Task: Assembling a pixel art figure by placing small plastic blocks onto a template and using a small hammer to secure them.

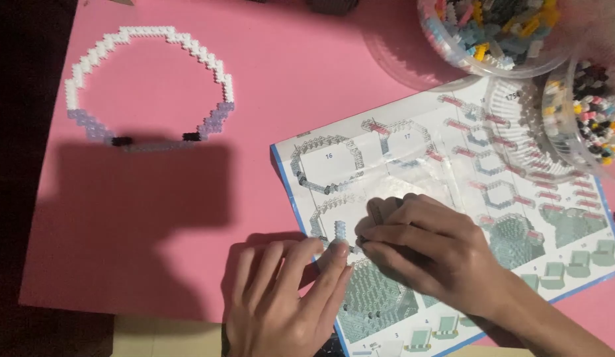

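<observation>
My left hand (pixel 281 291) lies flat at the lower edge of an open instruction booklet (pixel 453 198), its fingertips touching the page. My right hand (pixel 423 248) rests on the booklet beside it, fingers curled and pinched around small pale building bricks (pixel 340 229) on the page. How firmly it grips them is hard to tell. A ring of small white, lilac and black bricks (pixel 149 86) sits on the pink mat (pixel 155 198) at the upper left, apart from both hands.
Two clear plastic tubs of mixed small bricks stand at the upper right, one (pixel 499 33) at the top and one (pixel 588 109) at the right edge, overlapping the booklet. A dark shadow falls across the mat's left half. The mat's lower edge shows a tan table (pixel 162 337).
</observation>
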